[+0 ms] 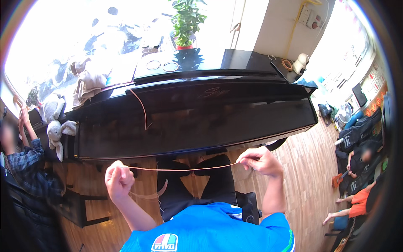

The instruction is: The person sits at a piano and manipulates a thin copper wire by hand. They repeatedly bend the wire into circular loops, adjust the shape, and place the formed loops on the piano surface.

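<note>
A thin tan strip (pixel 184 169) is stretched almost level between my two hands, above my lap. My left hand (pixel 119 180) is closed round one part of it, and a loose, flatter tail curves down from there beside my leg. At the other end, my right hand (pixel 262 161) pinches the strip between thumb and fingertips. Just beyond my hands stands a black upright piano (pixel 197 122) with its keyboard covered. A second thin tan strip (pixel 142 107) droops over the piano's front, left of its middle.
On the piano top are a potted plant (pixel 184 25), two rings (pixel 171 66), a tape roll (pixel 287 64) and a white camera-like device (pixel 299 65). A plush rabbit (pixel 54 132) hangs at its left end. People sit at left (pixel 25 164) and far right, near a small guitar (pixel 337 180).
</note>
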Tool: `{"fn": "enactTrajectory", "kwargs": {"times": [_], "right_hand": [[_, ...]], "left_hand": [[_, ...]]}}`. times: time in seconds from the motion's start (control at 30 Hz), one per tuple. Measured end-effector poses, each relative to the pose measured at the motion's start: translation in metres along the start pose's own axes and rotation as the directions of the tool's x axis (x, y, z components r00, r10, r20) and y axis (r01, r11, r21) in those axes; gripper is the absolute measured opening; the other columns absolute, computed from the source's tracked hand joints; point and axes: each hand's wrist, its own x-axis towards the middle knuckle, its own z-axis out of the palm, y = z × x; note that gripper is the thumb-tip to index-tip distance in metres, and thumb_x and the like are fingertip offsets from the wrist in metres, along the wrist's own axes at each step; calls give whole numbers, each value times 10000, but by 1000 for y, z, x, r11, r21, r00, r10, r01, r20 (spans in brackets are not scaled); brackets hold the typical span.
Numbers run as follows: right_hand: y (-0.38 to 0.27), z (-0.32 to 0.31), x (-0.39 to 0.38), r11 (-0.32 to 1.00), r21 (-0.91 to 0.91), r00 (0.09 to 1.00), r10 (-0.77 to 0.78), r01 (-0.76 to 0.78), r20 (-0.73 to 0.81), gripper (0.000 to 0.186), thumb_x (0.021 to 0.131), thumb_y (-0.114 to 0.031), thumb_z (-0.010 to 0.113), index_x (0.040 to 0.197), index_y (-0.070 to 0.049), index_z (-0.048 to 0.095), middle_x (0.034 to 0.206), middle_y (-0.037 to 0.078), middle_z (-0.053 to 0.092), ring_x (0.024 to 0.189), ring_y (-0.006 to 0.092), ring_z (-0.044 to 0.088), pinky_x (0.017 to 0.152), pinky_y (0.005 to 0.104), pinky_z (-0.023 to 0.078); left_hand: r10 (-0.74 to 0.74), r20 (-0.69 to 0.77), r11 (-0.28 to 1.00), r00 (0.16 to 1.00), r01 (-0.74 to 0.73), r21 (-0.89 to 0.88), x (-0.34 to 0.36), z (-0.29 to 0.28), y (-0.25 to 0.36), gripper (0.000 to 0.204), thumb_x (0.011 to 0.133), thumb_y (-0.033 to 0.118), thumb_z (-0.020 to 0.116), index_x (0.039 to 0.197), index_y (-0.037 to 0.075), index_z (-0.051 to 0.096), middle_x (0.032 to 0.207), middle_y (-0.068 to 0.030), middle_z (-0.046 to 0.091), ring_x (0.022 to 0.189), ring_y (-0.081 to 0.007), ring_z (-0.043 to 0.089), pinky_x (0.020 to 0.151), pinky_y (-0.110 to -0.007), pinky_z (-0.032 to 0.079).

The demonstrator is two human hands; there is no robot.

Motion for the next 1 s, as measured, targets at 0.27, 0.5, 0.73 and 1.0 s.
{"fn": "enactTrajectory", "kwargs": {"times": [0.27, 0.5, 0.73, 1.0], "right_hand": [[-56, -27, 46, 973, -231, 966, 37, 23, 255, 76, 937, -79, 672, 946, -20, 718, 798, 58, 723, 735, 126, 685, 711, 282, 543], [-134, -40, 138, 613, -601, 830, -533, 513, 165, 83, 870, -118, 744, 867, -35, 739, 833, 49, 680, 837, 164, 630, 751, 297, 513], [-159, -38, 225, 823, -515, 967, -248, 238, 51, 262, 960, -220, 694, 1053, 21, 738, 803, 20, 694, 673, 76, 569, 688, 240, 508], [-159, -33, 267, 805, -502, 948, -284, 316, 142, 227, 994, -222, 641, 1076, -33, 738, 815, 4, 694, 651, 73, 583, 613, 225, 483]], "left_hand": [[199, -196, 977, 960, -181, 110, -7, -26, 28, 331, 1079, 261, 480, 823, 52, 507, 594, 60, 307, 458, -10, 205, 381, -193, 152], [386, -320, 916, 865, -400, 26, -3, -27, 57, 310, 1096, 239, 436, 870, 43, 518, 611, 53, 278, 470, -27, 179, 389, -221, 140], [394, -325, 889, 860, -446, -102, 13, -42, 85, 277, 1098, 235, 435, 901, 53, 505, 620, 48, 251, 475, -31, 146, 384, -232, 128], [390, -335, 875, 858, -458, -155, 12, -62, 90, 272, 1102, 230, 419, 906, 55, 488, 618, 40, 243, 474, -39, 135, 381, -237, 125]]}}
